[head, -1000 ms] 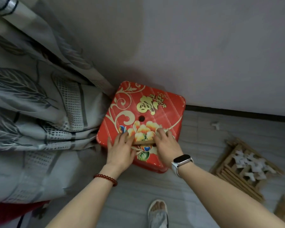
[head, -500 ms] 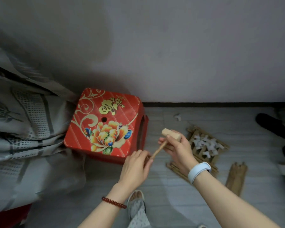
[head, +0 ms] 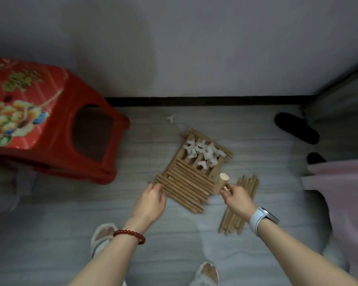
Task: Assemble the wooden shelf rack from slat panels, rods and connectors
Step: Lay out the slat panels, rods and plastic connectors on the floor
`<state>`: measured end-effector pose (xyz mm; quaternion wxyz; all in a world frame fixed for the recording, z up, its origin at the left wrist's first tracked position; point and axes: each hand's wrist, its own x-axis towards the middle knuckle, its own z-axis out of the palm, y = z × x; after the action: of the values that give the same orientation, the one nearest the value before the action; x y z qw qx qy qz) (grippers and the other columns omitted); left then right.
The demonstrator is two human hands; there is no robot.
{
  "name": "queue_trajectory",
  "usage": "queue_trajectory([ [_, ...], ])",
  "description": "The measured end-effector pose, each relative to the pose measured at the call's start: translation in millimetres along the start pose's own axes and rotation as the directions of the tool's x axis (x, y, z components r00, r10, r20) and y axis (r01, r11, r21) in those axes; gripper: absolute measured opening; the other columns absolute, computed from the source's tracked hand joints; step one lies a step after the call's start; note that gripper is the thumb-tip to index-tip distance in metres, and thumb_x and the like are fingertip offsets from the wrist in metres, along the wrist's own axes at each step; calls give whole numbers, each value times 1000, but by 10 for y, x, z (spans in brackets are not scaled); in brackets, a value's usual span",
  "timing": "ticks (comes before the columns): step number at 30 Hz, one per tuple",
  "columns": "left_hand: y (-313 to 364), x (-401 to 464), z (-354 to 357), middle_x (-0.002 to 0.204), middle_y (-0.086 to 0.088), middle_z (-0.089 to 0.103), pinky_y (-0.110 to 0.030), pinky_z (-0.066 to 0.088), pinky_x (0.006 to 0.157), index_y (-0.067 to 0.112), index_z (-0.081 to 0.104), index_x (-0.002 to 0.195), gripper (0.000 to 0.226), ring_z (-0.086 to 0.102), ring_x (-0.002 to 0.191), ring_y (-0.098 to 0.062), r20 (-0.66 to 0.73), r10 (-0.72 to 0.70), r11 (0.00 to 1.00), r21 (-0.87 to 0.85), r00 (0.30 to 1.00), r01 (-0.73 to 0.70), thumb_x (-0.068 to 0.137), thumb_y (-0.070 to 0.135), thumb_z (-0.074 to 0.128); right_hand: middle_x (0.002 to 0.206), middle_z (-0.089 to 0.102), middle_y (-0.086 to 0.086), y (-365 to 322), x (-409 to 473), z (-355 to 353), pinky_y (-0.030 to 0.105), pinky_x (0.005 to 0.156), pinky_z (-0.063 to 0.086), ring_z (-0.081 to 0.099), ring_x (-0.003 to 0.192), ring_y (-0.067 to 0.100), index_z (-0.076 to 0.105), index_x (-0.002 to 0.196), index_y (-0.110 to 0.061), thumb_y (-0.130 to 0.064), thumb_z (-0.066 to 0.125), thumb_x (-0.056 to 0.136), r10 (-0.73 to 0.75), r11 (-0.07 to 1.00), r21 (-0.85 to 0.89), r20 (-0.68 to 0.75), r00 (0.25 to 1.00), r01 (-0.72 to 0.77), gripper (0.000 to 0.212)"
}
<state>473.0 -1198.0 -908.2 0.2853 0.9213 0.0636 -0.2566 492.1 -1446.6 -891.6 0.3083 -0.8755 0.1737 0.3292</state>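
My left hand (head: 152, 200), fingers relaxed and holding nothing, touches the near-left corner of the rod pile (head: 184, 187) on the floor, rods running left-to-right diagonally. My right hand (head: 237, 198) pinches a small wooden mallet (head: 222, 181) beside it.

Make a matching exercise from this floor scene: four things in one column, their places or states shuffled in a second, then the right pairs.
Things:
1. white connectors
2. wooden mallet
3. red stool
4. loose rod bundle

Places or states:
A. by the wall, far left
B. held in the right hand
C. heaped on the slat panel
D. on the floor under the right wrist

Pairs: 1-C, 2-B, 3-A, 4-D
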Motion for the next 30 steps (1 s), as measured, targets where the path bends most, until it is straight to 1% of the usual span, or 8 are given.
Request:
queue_trajectory([
  [3, 13, -25, 705, 123, -9, 57, -32, 44, 91, 12, 56, 125, 33, 55, 112, -24, 45, -52, 999, -7, 998, 52, 95, 16, 46, 85, 62, 15, 686, 139, 213, 26, 59, 32, 61, 87, 33, 59, 92, -6, -12, 45, 95, 23, 1000, -14, 0, 1000, -23, 16],
  [8, -163, -31, 1579, 122, -7, 58, -27, 42, 89, 14, 54, 127, 33, 55, 111, -19, 128, -80, 997, 16, 989, 78, 96, 17, 45, 53, 48, -2, 1508, 380, 774, 10, 34, 28, 41, 33, -3, 48, 75, -10, -24, 43, 99, 200, 960, 227, -136, 970, -165, 29],
  [11, -353, 200, 1992, 125, -5, 56, -26, 42, 88, 15, 52, 129, 34, 54, 113, -17, 112, -44, 999, 36, 993, 40, 97, 19, 43, 60, 47, 0, 1804, 761, 1130, 15, 38, 31, 44, 46, 9, 57, 94, -6, -9, 42, 96, 338, 876, 400, -106, 935, -271, 15],
  [16, -767, 899, 2717, 131, -7, 49, -33, 41, 96, 14, 49, 134, 37, 47, 121, -22, 71, 70, 993, 91, 995, -77, 97, 18, 43, 71, 52, 10, 2277, 1659, 1706, 28, 55, 35, 47, 63, 24, 57, 120, -3, 5, 41, 88, 375, 815, 519, -136, 917, -256, 37],
  [20, -1012, 1510, 3044, 141, -6, 38, -39, 35, 104, 19, 36, 143, 53, 36, 129, -24, -7, 230, 949, 224, 973, -223, 94, 30, 50, 117, 60, 21, 2525, 2306, 1960, 32, 82, 41, 55, 105, 37, 53, 126, -3, -3, 45, 92, 320, 889, 425, -309, 896, -171, 34],
  [25, -1287, 1998, 3246, 157, -1, 10, -48, 8, 115, 31, 20, 149, 76, 4, 143, -23, 76, 351, 831, 434, 933, -348, 85, 54, 54, 122, 55, 27, 2595, 2717, 2064, 34, 86, 38, 50, 114, 40, 51, 125, 4, 3, 42, 88, 192, 958, 275, -410, 891, -80, 38],
  [28, -1439, 2059, 3359, 159, -3, -4, -51, -7, 115, 34, 13, 150, 87, -9, 144, -25, 106, 404, 787, 466, 909, -404, 80, 63, 55, 126, 50, 29, 2548, 2739, 2003, 35, 97, 31, 44, 120, 40, 46, 129, 8, 3, 45, 87, 107, 981, 195, -577, 810, 10, 42],
  [30, -1528, 2094, 3394, 159, -1, -9, -49, -14, 112, 37, 8, 150, 91, -13, 144, -23, 108, 449, 757, 482, 887, -442, 77, 66, 56, 128, 50, 25, 2403, 2752, 1951, 38, 102, 30, 43, 122, 38, 48, 129, 4, 1, 49, 87, -79, 989, 31, -704, 706, 142, 43],
])
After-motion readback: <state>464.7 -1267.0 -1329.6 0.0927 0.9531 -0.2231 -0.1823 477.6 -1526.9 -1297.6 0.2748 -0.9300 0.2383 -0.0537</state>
